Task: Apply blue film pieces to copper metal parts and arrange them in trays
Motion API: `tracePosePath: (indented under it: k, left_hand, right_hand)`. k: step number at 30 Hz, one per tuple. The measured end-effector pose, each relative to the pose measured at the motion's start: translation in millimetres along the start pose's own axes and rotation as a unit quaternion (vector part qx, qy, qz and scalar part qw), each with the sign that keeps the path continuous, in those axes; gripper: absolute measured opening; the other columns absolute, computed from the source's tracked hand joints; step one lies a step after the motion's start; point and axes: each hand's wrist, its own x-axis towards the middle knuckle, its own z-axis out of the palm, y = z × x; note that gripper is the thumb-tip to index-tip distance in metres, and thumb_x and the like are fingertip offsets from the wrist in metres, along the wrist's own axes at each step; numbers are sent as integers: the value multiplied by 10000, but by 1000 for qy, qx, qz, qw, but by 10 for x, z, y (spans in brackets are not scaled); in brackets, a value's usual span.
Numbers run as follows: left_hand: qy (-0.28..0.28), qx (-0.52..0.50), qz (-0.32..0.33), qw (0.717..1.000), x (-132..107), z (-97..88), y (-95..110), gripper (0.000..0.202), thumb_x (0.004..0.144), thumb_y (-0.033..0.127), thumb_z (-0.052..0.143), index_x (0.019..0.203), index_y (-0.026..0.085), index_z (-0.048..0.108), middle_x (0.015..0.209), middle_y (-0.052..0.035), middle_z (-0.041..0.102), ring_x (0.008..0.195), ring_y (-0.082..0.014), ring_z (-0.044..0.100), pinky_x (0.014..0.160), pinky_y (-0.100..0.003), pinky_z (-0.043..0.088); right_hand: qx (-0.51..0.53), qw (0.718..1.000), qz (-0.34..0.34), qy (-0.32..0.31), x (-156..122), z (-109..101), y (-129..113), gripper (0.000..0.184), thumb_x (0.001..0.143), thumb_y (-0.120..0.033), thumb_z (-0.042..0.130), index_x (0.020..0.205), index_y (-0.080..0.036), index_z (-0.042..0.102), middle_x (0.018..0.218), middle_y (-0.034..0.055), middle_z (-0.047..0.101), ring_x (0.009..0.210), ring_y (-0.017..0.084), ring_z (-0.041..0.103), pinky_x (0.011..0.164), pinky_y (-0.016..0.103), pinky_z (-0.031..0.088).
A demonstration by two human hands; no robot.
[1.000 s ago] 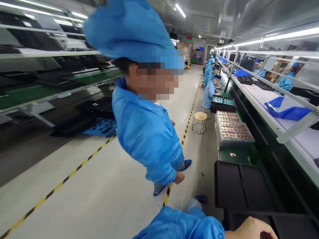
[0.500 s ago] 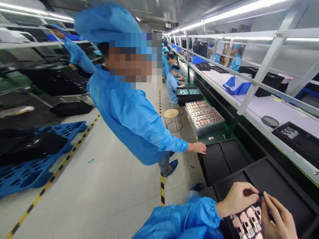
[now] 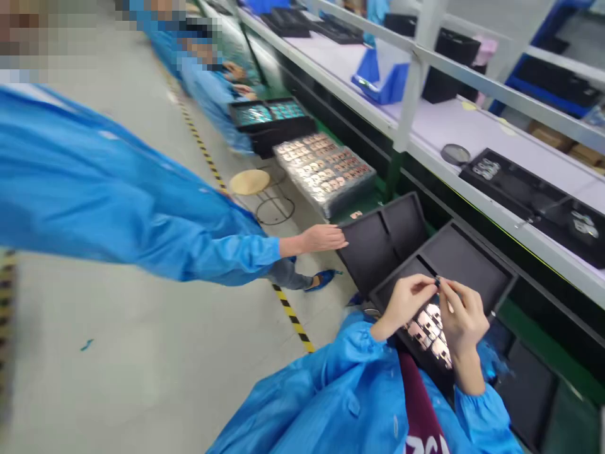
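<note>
Both my hands meet over a black divided tray [image 3: 472, 258] at the lower right. Between the fingertips of my left hand [image 3: 410, 299] and my right hand [image 3: 463, 312] is a small dark part [image 3: 437, 281], too small to name. Each hand pinches it, thumb against fingers. Below them, several copper-coloured plates with dark and silver patches [image 3: 428, 331] lie in the near section of the tray, partly covered by my right hand.
A co-worker's hand [image 3: 324, 238] touches the edge of another black tray [image 3: 368, 243]. Beyond it stand a stack of clear trays with copper-coloured plates [image 3: 326, 167] and a round stool [image 3: 250, 182]. A shelf with a metal rail [image 3: 496, 94] runs along the right.
My view has turned right and downward, so the trays and my hands appear nearer the middle. Both hands still pinch the small dark part. The co-worker's hand stays at the other tray's edge.
</note>
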Motion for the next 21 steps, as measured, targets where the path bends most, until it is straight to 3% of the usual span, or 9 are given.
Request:
tracePosePath:
  k: [9,17,21]
  left_hand:
    - [3,-57,-115,992,44,20,-13,377,812,412,929,1104,175,894,1048,-93,852,759,-174,707,756,-309,604]
    - [-24,-170,-201,964,161,22,-77,406,752,368,999,1071,149,879,1106,-115,836,885,-186,737,735,-272,576]
    - [-10,-184,-226,957,226,-8,-112,392,757,334,996,1086,163,867,1122,-95,834,925,-180,748,749,-259,573]
  right_hand:
    - [56,996,51,-38,-62,0,114,228,1048,-98,662,1205,-233,755,1086,66,806,1000,209,733,894,342,619]
    - [72,993,63,-69,-155,-45,142,238,1092,-130,565,1214,-225,746,1110,86,791,1058,228,714,929,373,618]
    - [63,994,47,-72,-200,-67,125,245,1080,-101,566,1220,-220,728,1101,82,794,1055,224,717,918,360,622]
